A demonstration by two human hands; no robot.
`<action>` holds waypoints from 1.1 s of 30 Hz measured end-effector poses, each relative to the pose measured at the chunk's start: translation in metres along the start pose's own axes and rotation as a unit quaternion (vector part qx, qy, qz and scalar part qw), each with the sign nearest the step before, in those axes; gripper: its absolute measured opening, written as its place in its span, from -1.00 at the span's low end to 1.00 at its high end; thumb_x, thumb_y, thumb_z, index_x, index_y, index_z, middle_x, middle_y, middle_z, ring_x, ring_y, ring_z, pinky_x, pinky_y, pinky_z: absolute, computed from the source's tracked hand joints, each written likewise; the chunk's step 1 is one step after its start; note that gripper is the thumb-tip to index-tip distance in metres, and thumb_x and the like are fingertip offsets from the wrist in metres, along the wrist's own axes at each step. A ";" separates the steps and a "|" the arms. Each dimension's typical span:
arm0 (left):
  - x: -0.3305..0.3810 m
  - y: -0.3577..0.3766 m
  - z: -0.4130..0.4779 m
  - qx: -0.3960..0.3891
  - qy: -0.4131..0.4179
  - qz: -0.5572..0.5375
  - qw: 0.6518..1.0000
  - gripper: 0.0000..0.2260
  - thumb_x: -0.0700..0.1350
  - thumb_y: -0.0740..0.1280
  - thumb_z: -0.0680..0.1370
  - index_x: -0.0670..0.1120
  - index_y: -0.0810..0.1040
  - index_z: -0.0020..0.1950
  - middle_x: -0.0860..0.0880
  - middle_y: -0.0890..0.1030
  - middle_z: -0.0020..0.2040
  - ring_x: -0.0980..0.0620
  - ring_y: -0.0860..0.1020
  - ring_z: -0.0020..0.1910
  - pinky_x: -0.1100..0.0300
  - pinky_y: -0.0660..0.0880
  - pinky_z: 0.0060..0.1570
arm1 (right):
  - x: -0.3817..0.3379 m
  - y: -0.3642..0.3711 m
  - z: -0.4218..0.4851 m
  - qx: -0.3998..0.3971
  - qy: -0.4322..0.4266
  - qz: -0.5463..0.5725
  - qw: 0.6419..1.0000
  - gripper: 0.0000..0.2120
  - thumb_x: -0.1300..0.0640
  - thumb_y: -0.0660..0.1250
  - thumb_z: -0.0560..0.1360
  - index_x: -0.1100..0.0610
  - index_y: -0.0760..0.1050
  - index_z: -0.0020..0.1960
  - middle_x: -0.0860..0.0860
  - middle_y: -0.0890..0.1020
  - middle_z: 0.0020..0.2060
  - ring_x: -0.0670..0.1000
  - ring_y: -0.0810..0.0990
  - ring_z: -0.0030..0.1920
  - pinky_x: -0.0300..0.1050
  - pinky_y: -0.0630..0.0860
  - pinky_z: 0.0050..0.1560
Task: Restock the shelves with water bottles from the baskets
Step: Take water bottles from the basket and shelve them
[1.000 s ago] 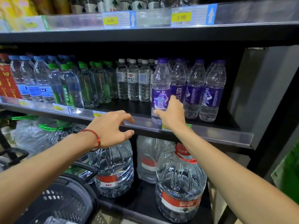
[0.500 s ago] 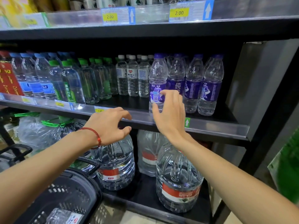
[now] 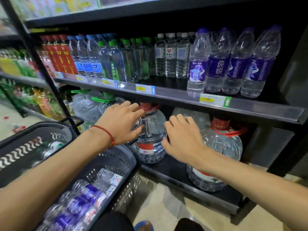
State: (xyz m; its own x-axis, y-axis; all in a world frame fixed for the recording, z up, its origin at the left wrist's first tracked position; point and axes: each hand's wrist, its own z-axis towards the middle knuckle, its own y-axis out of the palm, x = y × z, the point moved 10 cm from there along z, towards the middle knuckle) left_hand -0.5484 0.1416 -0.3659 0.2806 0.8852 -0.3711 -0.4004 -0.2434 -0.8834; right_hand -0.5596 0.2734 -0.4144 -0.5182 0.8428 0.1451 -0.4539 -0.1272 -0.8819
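On the mid shelf (image 3: pixel 175 95): bottles in a full row along the front edge. The purple-label water bottles (image 3: pixel 218 69) stand upright at its right end, four across at the front, side by side. On the bottom shelf (image 3: pixel 173 165): big jugs w/ red caps. The centre jug (image 3: pixel 150 147) sits near the front edge, the right jug (image 3: pixel 223 145) beside it, a gap between. On the floor, left of the bottom shelf: near basket (image 3: pixel 120 155), black, rim close to the centre jug. It holds loose water bottles (image 3: pixel 80 202) lying on their sides, purple and white labels mixed. Behind it a second basket (image 3: pixel 33 130), contents blurred. Your L hand (image 3: pixel 123 124): in front of the centre jug's shoulder, fingers spread, loosely bent, holding nothing; contact w/ jug can't tell. Your R hand (image 3: pixel 181 139): between the two jugs, fingers loosely curled, nothing in it. Red cord (image 3: pixel 106 132) on L wrist. Yellow price tag (image 3: pixel 207 99) on the mid shelf's front edge, below the purple row.
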 end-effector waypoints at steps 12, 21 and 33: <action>-0.046 0.074 -0.166 -0.123 -0.052 0.028 0.991 -0.62 0.20 0.26 0.48 -0.02 0.57 0.13 -0.03 0.59 0.01 -0.09 0.57 -0.03 0.02 0.52 -0.12 | -0.142 0.042 -0.010 -0.058 -0.140 0.064 0.986 -0.67 -0.18 0.22 0.52 0.07 0.55 -0.03 0.02 0.58 -0.07 0.12 0.53 0.03 0.08 0.43 0.05; -0.083 0.162 -0.253 -0.188 -0.119 -0.012 0.975 -0.63 0.20 0.20 0.52 0.01 0.54 0.18 0.01 0.55 0.02 -0.07 0.54 -0.01 0.02 0.51 -0.11 | -0.225 0.110 -0.003 -0.118 -0.185 0.097 0.971 -0.67 -0.18 0.23 0.55 0.05 0.57 0.04 0.02 0.59 -0.04 0.13 0.54 0.07 0.08 0.44 0.09; -0.127 0.240 -0.312 -0.203 -0.180 -0.049 0.961 -0.67 0.15 0.33 0.53 0.00 0.57 0.21 -0.01 0.57 0.06 -0.07 0.54 0.00 0.00 0.52 -0.08 | -0.341 0.277 0.030 -0.471 -0.152 0.131 0.859 -0.57 -0.18 0.27 0.61 0.13 0.55 0.26 0.12 0.57 0.29 0.19 0.57 0.21 0.01 0.42 0.07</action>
State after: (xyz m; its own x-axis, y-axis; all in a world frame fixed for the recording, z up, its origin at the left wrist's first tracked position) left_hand -0.4079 -0.1531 -0.6206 -0.0497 0.9740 -0.2211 0.0057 -0.2211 -0.9752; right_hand -0.5304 -0.0649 -0.6944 -0.7432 0.6563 -0.1297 0.4210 0.3082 -0.8531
